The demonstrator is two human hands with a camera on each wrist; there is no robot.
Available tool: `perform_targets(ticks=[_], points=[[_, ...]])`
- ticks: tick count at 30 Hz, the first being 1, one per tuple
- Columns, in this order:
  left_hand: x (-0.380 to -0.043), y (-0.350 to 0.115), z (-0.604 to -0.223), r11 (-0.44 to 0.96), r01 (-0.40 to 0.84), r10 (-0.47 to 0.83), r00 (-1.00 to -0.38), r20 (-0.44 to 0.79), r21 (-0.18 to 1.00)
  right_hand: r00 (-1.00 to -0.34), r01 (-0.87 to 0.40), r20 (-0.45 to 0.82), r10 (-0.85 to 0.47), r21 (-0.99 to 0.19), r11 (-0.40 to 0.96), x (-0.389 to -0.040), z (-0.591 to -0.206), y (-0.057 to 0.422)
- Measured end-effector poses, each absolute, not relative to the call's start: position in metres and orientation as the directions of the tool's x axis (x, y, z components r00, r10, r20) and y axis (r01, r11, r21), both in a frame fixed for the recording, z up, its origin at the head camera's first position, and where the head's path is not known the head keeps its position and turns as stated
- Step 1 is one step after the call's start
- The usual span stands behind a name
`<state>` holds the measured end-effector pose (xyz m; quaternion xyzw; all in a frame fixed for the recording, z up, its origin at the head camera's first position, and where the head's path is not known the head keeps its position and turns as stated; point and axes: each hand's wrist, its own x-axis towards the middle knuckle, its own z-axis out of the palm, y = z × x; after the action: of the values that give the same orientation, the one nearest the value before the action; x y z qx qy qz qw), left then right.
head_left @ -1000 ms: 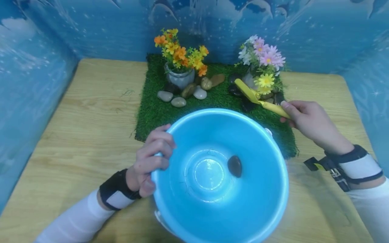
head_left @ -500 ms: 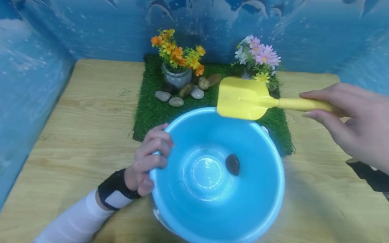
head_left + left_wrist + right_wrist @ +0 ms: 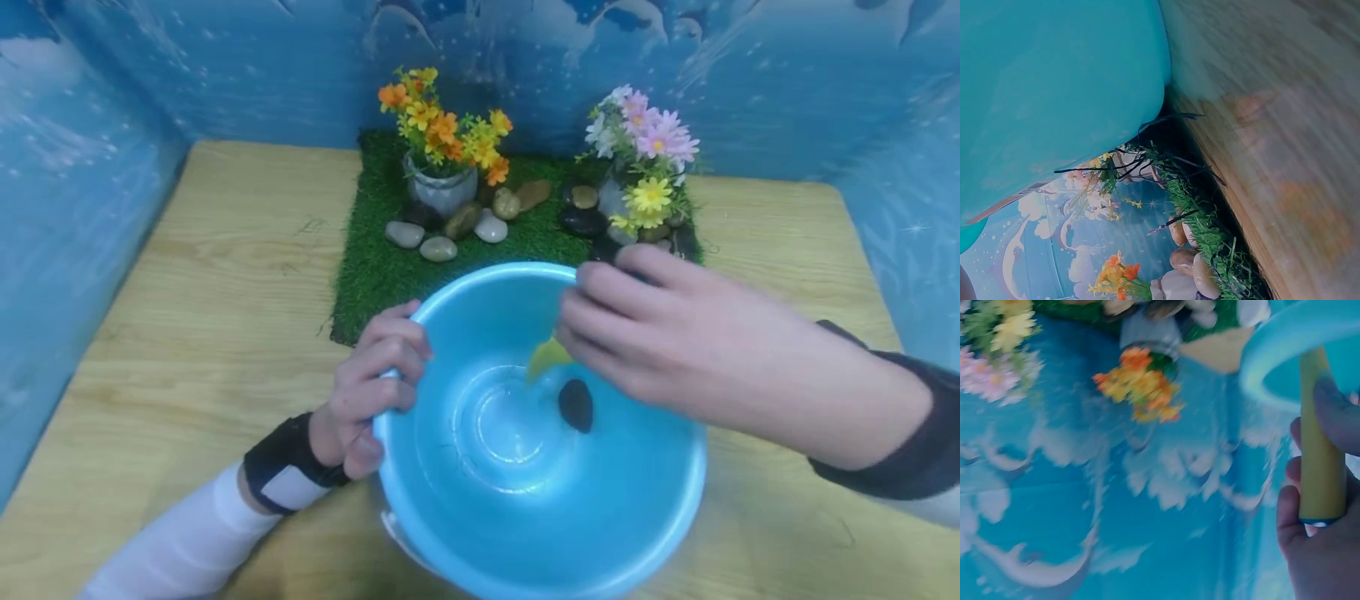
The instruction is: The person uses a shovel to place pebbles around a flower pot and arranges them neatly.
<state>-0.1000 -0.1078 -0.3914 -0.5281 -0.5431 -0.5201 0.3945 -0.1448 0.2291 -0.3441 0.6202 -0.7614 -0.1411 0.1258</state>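
A light blue bucket [image 3: 637, 508] stands at the front of the table, its mouth facing me. My left hand [image 3: 381, 379] grips the left rim, fingers over the edge. In the head view my right hand [image 3: 648, 329] is over the bucket's far right side. It holds a yellow toy shovel [image 3: 547, 358] whose blade dips inside the bucket; most of the shovel is hidden behind the hand there. The right wrist view shows my fingers and thumb wrapped around its yellow handle [image 3: 1322, 469]. One dark stone [image 3: 576, 406] lies inside the bucket.
Behind the bucket lies a green grass mat [image 3: 360, 275]. It bears a pot of orange flowers [image 3: 446, 133], a pot of pink and yellow flowers [image 3: 652, 142], and several pebbles [image 3: 491, 227]. Blue dolphin-print walls [image 3: 285, 83] enclose the wooden table [image 3: 225, 292].
My right hand drew the shovel away from the right-hand pot, first to the right, then left over the bucket, with the blade now inside it. The left hand and bucket stayed in place.
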Motion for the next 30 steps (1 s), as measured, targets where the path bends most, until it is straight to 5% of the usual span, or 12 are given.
perform_targets(ticks=[5,10,21,30], points=[[-0.101,-0.111,-0.400,-0.103,0.982,0.185,-0.140,0.973,0.161,-0.181,-0.900,-0.087,-0.980,0.417,0.129,-0.116,-0.271,0.154],[-0.102,-0.112,-0.403,-0.115,0.980,0.174,-0.141,0.975,0.163,-0.187,-0.924,-0.144,-0.972,0.361,0.125,-0.113,-0.264,0.138],[-0.100,-0.112,-0.400,-0.127,0.976,0.211,-0.149,0.966,0.178,-0.190,-0.976,-0.186,-0.964,-0.070,0.206,-0.119,-0.286,0.136],[-0.102,-0.114,-0.402,-0.129,0.983,0.198,-0.106,0.974,0.133,-0.239,-0.928,-0.109,-0.965,-0.266,0.260,-0.125,-0.268,0.152]])
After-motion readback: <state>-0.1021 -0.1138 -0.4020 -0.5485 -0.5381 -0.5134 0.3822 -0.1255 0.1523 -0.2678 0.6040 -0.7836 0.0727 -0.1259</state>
